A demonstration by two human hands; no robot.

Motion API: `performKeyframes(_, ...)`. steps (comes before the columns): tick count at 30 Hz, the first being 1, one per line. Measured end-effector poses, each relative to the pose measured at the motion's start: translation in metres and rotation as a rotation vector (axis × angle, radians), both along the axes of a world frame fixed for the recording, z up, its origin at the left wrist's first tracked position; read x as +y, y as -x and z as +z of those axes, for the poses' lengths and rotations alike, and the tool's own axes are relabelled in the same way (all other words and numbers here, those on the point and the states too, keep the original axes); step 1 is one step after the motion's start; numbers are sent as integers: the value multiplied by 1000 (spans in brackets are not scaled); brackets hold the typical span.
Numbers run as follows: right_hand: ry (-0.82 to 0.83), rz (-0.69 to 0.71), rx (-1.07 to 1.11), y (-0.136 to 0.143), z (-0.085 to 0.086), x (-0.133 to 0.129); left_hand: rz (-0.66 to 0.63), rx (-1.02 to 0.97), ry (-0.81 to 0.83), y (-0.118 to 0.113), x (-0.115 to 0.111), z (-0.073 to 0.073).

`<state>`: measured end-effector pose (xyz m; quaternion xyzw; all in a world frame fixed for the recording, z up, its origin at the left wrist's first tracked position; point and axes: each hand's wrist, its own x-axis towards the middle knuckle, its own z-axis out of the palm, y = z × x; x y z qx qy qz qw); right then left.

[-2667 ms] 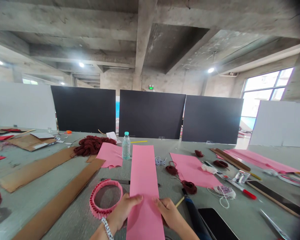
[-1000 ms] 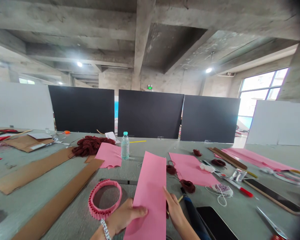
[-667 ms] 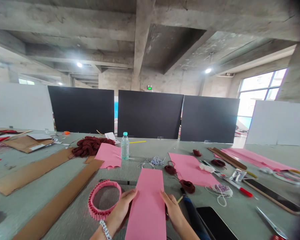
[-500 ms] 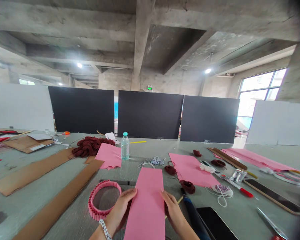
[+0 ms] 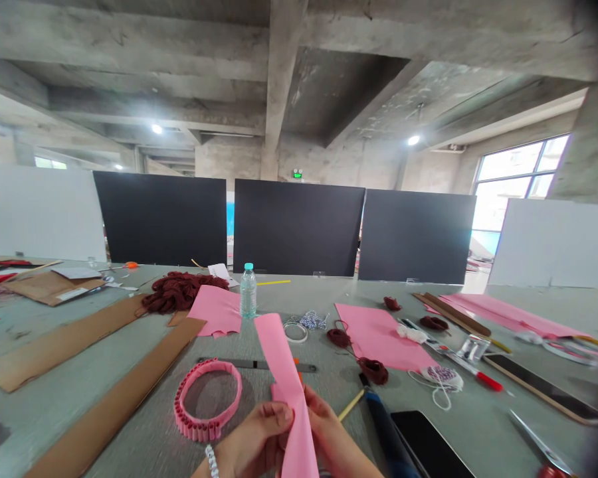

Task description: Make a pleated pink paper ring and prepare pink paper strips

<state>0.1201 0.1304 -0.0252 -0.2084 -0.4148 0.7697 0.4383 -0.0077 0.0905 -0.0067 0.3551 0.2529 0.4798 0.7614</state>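
A long strip of pink paper [image 5: 290, 382] stands up between my hands, curved and turned partly edge-on. My left hand [image 5: 264, 431] pinches its left side, thumb against the sheet. On the other side my right hand [image 5: 331, 431] is closed round the strip, its fingers partly hidden behind it. Left of my hands lies a pink pleated ring [image 5: 182, 411] with small folds along its band. Behind the strip a dark flat ruler-like bar [image 5: 239, 363] is partly covered. Beside my right hand are a dark blue-handled tool [image 5: 379, 425] and a black phone [image 5: 426, 441].
Brown cardboard strips [image 5: 129, 385] lie at left, near dark red yarn [image 5: 179, 292]. A water bottle [image 5: 248, 292] stands behind. Pink sheets [image 5: 379, 338], yarn bundles [image 5: 373, 370], a red-capped pen [image 5: 488, 381] and scissors [image 5: 541, 441] lie at right. Black boards [image 5: 299, 226] line the back.
The pink paper has turned from facing me broadly to a narrow, bent, edge-on shape. Both hands have come closer together and lower, uncovering more of the bar behind.
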Motion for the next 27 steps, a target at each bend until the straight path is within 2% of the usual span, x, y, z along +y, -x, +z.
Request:
performKeyframes(5, 27, -117, -120, -4, 5, -1, 134, 211, -92, 0, 4, 5)
performKeyframes(9, -31, -105, -181, -4, 9, -3, 166, 404, -215, 1, 2, 12)
performKeyframes(13, -10, -15, -176, -3, 8, -1, 135, 461, -292, 1, -2, 17)
performKeyframes(17, 16, 60, -153, -4, 7, 1, 163, 485, -328, 3, -2, 18)
performKeyframes(22, 31, -60, -184, -4, 12, -3, 194, 559, -386, 3, 0, 13)
performKeyframes(25, 45, -107, -155, -5, 21, -5, 332, 674, -407, 3, 1, 12)
performKeyframes(27, 98, -48, -122, -7, 27, -6, 482, 800, -396, 5, 4, 11)
